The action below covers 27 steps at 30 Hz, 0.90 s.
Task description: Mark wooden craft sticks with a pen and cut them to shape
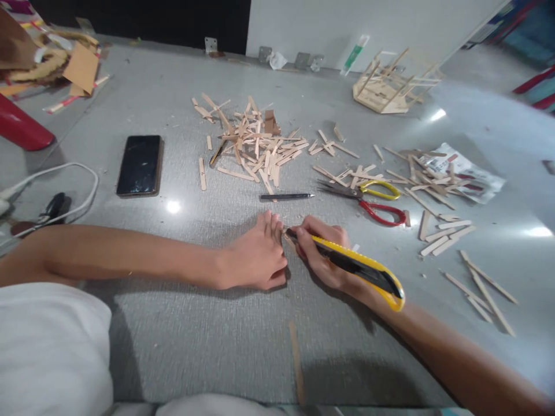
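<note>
Landmark: black pen (284,197). Right hand (323,248), on the pen's near side, was wrapped around a yellow cutter knife (359,266), blade end toward the left hand. Left hand (255,254), also on the pen's near side, rested low with fingers bunched; could not tell whether it pinched anything. Thin wood piece (289,240) lay between the hands, just nearer than the pen.

Room to move: left of the pen as far as the phone (139,165), and nearward to the front edge of the table (195,341), one long stick (296,364) lying that way. Tighter close beyond the pen, at a stick pile (269,150), and to its right, where scissors (362,199) pointed toward it.

Hard to see: the wood piece, partly covered by fingers; the knife's blade tip. Far left of the pen, a red object (21,124) was cut off by the frame.
</note>
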Tool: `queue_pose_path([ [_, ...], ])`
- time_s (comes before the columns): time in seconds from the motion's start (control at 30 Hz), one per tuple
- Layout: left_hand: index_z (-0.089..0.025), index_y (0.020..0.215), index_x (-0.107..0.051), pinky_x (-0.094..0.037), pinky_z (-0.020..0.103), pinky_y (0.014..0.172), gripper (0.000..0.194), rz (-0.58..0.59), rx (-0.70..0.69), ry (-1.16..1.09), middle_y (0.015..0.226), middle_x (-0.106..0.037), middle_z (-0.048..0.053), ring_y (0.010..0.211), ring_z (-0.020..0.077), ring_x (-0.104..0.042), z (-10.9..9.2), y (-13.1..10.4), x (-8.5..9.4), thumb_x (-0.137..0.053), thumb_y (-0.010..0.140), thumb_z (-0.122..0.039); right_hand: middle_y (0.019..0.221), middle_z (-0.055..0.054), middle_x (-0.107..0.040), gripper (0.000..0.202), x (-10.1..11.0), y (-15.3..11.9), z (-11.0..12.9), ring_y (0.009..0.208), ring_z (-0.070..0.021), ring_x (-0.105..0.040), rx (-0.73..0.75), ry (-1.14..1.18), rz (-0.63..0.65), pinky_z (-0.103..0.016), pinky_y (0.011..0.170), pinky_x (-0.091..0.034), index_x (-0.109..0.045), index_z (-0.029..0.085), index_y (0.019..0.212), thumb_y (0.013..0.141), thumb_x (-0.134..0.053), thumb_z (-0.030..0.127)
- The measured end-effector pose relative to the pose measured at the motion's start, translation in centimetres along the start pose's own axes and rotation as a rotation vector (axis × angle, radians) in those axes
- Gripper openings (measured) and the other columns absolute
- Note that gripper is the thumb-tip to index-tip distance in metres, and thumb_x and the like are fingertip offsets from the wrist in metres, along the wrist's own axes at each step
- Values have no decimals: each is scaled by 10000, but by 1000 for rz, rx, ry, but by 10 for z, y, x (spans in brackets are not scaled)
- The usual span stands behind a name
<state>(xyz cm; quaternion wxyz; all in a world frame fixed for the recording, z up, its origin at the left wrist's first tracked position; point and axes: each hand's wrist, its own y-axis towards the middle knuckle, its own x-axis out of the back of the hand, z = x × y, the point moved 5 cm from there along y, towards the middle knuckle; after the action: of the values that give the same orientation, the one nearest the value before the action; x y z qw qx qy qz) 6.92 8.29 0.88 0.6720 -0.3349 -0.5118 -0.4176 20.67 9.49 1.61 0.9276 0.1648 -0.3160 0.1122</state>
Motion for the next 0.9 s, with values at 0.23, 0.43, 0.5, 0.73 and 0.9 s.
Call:
queue_pose_path([
  [0.23,-23,1235,-789,-436,638,1114,606,25,-16,-57,1420,-638,319,1329,509,-632,1,1,2,-546,1017,-532,583,57,-527,361,1,-7,-1,454,-107,-453,52,12,117,-272,511,-370,-439,255,771,1110,-489,370],
  [0.43,54,1255,-758,-422,612,1132,639,1,-33,7,1389,-630,365,1286,506,-662,1,-1,2,-511,1022,-487,562,38,-603,391,3,-10,-11,421,-108,-495,-96,160,-36,-267,468,-397,-509,246,777,1118,-474,433],
  [0.5,67,1266,-748,-438,603,1121,649,-10,-32,32,1378,-634,367,1275,504,-669,0,-1,3,-496,1026,-481,566,39,-616,386,1,-8,-12,406,-102,-493,-121,196,-48,-262,450,-395,-517,243,793,1114,-485,454],
  [0.73,76,1306,-721,-467,591,1093,675,-6,-26,54,1363,-647,362,1265,494,-680,-1,-1,5,-443,1051,-483,568,39,-615,389,-4,-5,-9,436,-101,-519,-90,198,-2,-251,465,-389,-507,241,796,1114,-492,465],
  [0.9,59,1319,-721,-449,584,1118,663,-7,-17,42,1374,-654,343,1283,485,-670,1,-1,3,-482,1045,-496,551,45,-593,395,-5,-2,-7,447,-108,-503,-84,147,-3,-264,507,-403,-478,247,779,1114,-479,456],
])
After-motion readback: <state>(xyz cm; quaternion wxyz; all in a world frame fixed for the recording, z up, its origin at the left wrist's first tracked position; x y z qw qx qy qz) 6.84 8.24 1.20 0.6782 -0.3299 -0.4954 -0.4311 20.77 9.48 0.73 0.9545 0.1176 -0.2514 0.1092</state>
